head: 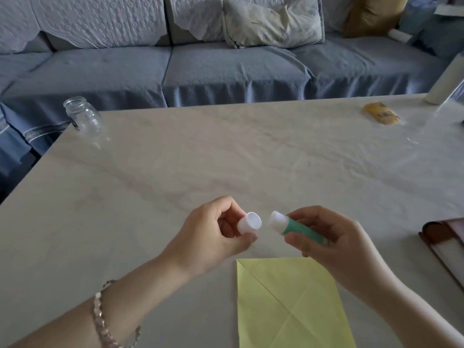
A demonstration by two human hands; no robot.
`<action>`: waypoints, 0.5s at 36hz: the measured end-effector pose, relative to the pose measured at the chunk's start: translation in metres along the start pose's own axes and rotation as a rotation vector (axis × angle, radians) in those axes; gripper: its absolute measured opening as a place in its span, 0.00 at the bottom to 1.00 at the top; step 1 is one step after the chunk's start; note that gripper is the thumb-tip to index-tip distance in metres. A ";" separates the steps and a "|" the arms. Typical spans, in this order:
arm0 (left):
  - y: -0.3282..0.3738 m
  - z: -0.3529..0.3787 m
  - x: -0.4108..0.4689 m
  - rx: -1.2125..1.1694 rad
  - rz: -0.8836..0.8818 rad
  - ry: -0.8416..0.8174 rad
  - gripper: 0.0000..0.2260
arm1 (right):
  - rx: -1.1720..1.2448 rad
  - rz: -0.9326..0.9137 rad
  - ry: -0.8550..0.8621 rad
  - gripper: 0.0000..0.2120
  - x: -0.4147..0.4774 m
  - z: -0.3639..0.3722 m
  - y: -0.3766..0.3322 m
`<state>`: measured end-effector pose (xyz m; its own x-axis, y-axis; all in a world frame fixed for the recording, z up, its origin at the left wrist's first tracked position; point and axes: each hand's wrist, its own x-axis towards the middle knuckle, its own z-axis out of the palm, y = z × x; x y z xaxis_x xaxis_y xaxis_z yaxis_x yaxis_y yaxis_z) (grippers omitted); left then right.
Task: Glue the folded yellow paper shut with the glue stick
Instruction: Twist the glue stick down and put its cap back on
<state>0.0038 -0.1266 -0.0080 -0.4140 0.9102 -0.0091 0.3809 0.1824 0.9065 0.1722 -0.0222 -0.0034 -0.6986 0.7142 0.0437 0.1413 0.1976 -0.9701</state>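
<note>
Across the upper third of the frame we see a sofa (226, 64) under a blue-grey quilted cover, with a pale cushion (272, 20) at upper centre and an ochre cushion (374, 13) at upper right. Below it, a pale marble-patterned table (200, 156) fills the rest of the frame, its surface faintly veined and glossy toward the right.

At lower centre-right the folded yellow paper (288, 302) lies flat on the table, pale yellow, with diagonal creases crossing it; its right edge is hidden by the right forearm, and its lower part runs out of the frame.

At the right edge we see part of a dark-bordered flat object (444, 244), too cropped to identify. At upper left a clear glass jar (84, 116) stands open near the table's corner. At upper right lie a small yellow packet (381, 113) and, at the frame's edge, a white roll (444, 81).

Just above the paper, the right hand (334, 247) pinches the glue stick (296, 227), a green barrel with a white neck pointing left, uncapped. The left hand (213, 234), its wrist wearing a silver bracelet (100, 315), holds the white cap (249, 223) between thumb and fingers, its open mouth facing the stick's tip and just apart from it.
</note>
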 end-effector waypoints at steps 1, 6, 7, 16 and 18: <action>0.001 0.001 -0.002 0.001 0.002 -0.008 0.08 | -0.011 -0.005 -0.007 0.12 -0.001 0.000 0.000; 0.007 0.006 -0.005 0.034 0.019 -0.028 0.08 | -0.106 -0.022 -0.032 0.12 -0.004 0.001 0.002; 0.008 0.007 -0.005 0.042 0.025 -0.033 0.08 | -0.129 -0.030 -0.043 0.11 -0.004 0.001 0.003; 0.005 0.006 -0.008 -0.036 0.085 -0.063 0.10 | -0.241 -0.121 -0.066 0.13 -0.003 -0.008 0.001; 0.007 0.006 -0.010 -0.104 0.050 -0.068 0.11 | -0.280 -0.174 -0.075 0.13 -0.002 -0.010 0.000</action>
<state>0.0151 -0.1325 -0.0043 -0.3384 0.9409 0.0116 0.3099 0.0998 0.9455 0.1805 -0.0173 -0.0008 -0.7775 0.6042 0.1746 0.1956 0.4961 -0.8460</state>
